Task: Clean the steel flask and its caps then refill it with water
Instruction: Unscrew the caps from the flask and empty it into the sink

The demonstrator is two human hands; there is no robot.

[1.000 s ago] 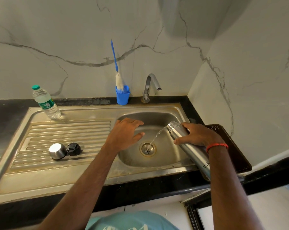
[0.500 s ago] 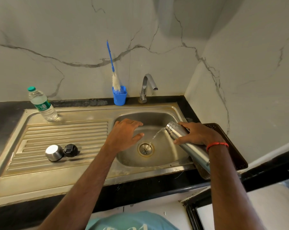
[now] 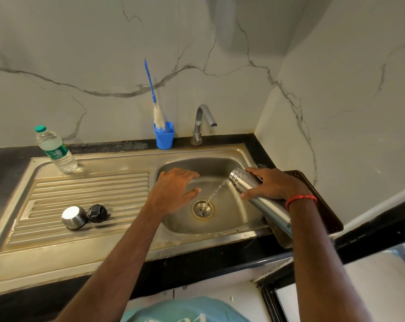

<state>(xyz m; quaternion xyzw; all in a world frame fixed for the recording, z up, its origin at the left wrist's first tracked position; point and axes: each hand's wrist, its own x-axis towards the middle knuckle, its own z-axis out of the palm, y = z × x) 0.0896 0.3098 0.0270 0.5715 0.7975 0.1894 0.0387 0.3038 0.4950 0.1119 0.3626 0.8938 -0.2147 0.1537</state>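
My right hand (image 3: 270, 183) grips the steel flask (image 3: 265, 204) near its neck and tips its open mouth down over the sink basin (image 3: 220, 166). A thin stream of water (image 3: 216, 191) runs from the flask to the drain (image 3: 202, 208). My left hand (image 3: 173, 190) hovers open over the basin's left side, fingers spread, holding nothing. The steel cup cap (image 3: 73, 217) and the black inner cap (image 3: 96, 213) lie side by side on the ribbed drainboard (image 3: 92, 189).
A plastic water bottle (image 3: 56, 151) with a green cap stands at the drainboard's back left. A blue cup (image 3: 164, 135) holding a bottle brush (image 3: 153, 98) stands beside the tap (image 3: 202, 123). A dark tray (image 3: 322, 205) lies right of the sink.
Both hands and the flask hold almost the same pose while water keeps pouring out. The view has shifted slightly.
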